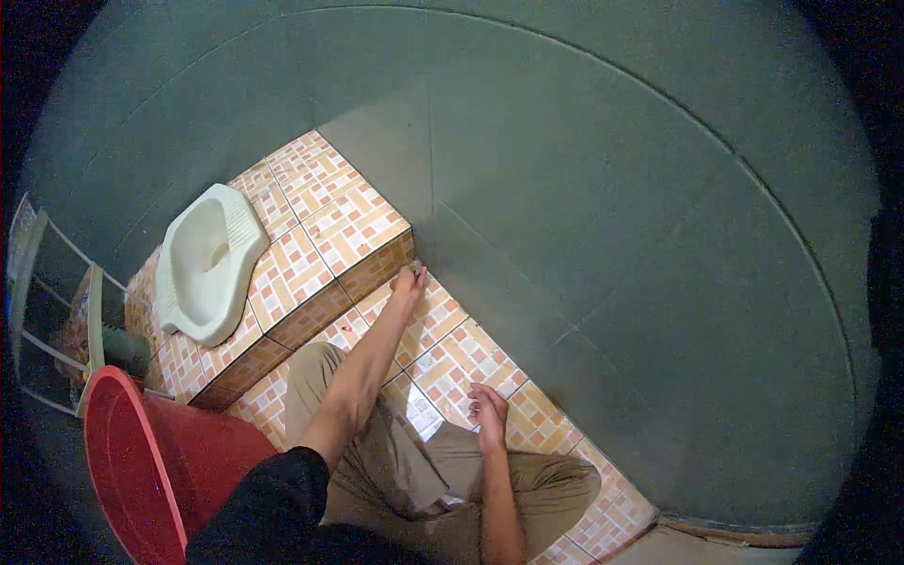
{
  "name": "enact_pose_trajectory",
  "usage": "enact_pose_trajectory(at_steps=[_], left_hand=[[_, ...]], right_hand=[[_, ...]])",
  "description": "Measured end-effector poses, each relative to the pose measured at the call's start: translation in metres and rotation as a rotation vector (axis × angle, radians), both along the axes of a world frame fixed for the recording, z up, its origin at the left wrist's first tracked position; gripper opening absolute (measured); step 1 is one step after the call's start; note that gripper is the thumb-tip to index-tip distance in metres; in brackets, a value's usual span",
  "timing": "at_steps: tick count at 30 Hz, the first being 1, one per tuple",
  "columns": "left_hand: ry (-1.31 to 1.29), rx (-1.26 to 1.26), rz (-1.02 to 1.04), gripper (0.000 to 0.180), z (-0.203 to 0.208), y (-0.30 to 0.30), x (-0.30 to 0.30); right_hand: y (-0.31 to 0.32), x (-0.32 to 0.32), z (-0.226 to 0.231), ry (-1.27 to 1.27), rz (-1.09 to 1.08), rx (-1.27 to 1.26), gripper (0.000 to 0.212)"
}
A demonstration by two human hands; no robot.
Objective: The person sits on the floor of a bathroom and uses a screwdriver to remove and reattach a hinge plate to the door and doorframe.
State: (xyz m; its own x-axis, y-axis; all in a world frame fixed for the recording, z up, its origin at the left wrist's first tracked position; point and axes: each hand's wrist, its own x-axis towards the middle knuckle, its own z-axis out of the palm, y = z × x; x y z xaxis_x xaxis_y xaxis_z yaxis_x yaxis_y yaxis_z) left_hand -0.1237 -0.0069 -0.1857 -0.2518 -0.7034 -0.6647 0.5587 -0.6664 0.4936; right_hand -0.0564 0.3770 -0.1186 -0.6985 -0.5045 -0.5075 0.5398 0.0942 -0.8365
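Note:
My left hand (408, 283) reaches far forward to the corner where the tiled step (377, 267) meets the dark green wall (565, 254). Its fingers are bent together around or against something small and greyish, too small to make out. Closer to me, my right hand (490, 411) hovers over the tiled floor (456, 369), above my bent leg. Those fingers are curled in, and no object shows between them. Under both arms are my brown trousers (395, 461), as I sit or squat low.
A white squat toilet (209, 266) is set into the raised step on the left. Beside me at the lower left stands a large red bucket (202, 443). Behind it is a rack with pale bars (94, 311). A small red speck (347, 329) lies near the step's base.

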Motion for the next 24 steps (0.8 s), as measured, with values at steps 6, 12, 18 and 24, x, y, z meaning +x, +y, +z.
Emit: enact_pose_trajectory(at_steps=[6,12,18,24], left_hand=[[-0.002,-0.161,-0.236,0.021,-0.034,-0.057,0.014],[0.056,-0.177,-0.117,0.021,-0.003,0.024,-0.009],[-0.09,-0.064,0.034,0.023,-0.02,-0.037,0.018],[0.005,-0.236,-0.188,0.02,-0.033,-0.047,0.01]], right_hand=[[-0.006,0.007,-0.004,-0.039,-0.005,0.001,0.023],[0.011,-0.008,-0.017,0.016,-0.037,0.024,0.023],[-0.014,0.01,-0.004,-0.015,0.053,0.001,0.023],[-0.005,0.004,-0.003,-0.021,0.008,0.027,0.022]])
